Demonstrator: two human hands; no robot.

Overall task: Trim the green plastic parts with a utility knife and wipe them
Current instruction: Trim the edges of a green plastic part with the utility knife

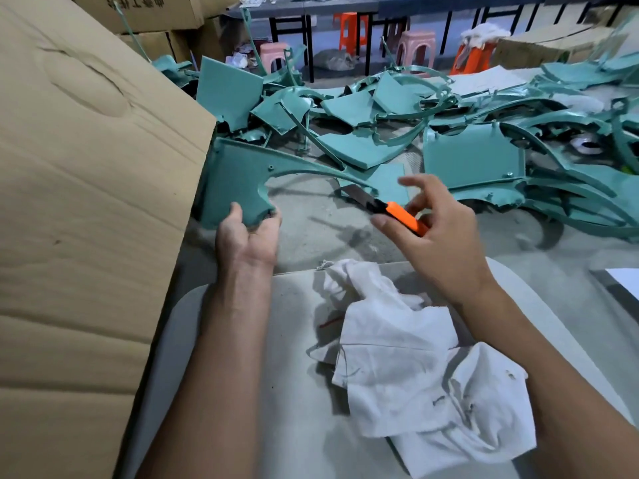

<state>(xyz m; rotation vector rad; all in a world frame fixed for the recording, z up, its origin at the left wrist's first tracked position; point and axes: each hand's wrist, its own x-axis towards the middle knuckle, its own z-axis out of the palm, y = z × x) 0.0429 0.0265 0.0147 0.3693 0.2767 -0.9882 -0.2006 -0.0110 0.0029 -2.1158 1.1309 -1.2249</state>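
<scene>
Gripping a green part in the left hand and the knife loosely in the right hand, trimming looks barely begun, with the cloth unused on the bench and a pile of parts waiting.

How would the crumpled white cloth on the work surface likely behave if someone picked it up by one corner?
The white cloth would probably hang limp, since it already lies in soft folds and creases. It looks thin, so it is likely light for its size. It seems unlikely to roll or slide, as it lies slumped on the work surface.
</scene>
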